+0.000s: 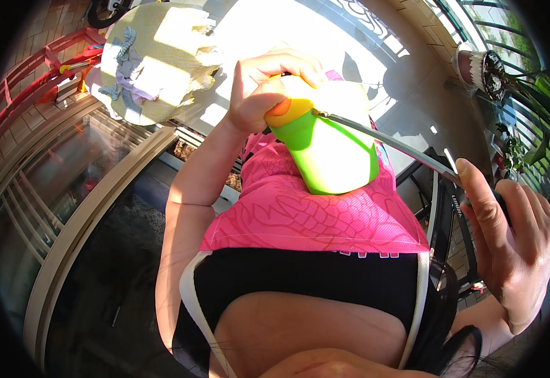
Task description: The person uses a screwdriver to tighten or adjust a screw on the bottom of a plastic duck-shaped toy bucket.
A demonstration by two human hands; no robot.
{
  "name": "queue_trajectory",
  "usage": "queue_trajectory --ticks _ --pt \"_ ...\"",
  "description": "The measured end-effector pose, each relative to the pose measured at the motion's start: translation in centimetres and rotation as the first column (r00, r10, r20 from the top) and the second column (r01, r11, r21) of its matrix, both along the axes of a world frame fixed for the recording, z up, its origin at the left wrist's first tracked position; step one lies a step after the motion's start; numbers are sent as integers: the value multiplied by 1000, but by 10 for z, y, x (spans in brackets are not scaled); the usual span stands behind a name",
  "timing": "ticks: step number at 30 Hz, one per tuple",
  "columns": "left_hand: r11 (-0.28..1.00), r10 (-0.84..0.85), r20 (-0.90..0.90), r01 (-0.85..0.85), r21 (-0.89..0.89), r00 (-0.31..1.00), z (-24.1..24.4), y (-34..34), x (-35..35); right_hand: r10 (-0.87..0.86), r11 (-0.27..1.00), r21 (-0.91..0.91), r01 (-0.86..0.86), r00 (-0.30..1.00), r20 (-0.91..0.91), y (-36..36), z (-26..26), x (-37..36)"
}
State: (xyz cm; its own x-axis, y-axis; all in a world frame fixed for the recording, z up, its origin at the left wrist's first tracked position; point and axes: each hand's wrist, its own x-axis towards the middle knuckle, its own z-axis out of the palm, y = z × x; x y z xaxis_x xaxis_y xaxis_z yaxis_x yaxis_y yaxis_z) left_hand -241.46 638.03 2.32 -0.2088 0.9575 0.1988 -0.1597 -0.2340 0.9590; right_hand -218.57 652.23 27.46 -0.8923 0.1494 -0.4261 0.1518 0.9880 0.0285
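My left hand (275, 90) grips the yellow and orange top of a green plastic container (345, 156), which is held tilted in front of the pink apron (279, 222). In my right hand (511, 236) is a long thin metal rod or blade (397, 144) with a dark handle, mostly hidden by the fingers. The rod's far tip touches or lies very close to the container where yellow meets green. Strong sunlight washes out part of the container, so its details cannot be told.
A round table (175, 42) with a pale yellow cover and crumpled cloths (135, 78) stands at upper left, beside a red metal frame (10, 94). A potted plant (487, 71) is at upper right by the railing. A glass panel with a beige frame (100, 208) runs along the left.
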Motion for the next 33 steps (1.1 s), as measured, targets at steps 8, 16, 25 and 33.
queue_trajectory --ticks 8,16,25,33 --pt "985 67 -6 -67 -162 998 15 -9 -1 63 998 -35 -58 987 151 -7 20 -28" --pt "952 148 88 -118 -282 985 13 -10 -1 -57 970 -222 95 983 175 -21 13 -35" --pt "986 37 363 24 -163 931 6 2 -9 -231 941 -196 274 948 218 -13 43 -80" --pt "993 16 211 9 -115 977 11 10 -15 -204 941 -207 268 936 287 -3 55 -103"
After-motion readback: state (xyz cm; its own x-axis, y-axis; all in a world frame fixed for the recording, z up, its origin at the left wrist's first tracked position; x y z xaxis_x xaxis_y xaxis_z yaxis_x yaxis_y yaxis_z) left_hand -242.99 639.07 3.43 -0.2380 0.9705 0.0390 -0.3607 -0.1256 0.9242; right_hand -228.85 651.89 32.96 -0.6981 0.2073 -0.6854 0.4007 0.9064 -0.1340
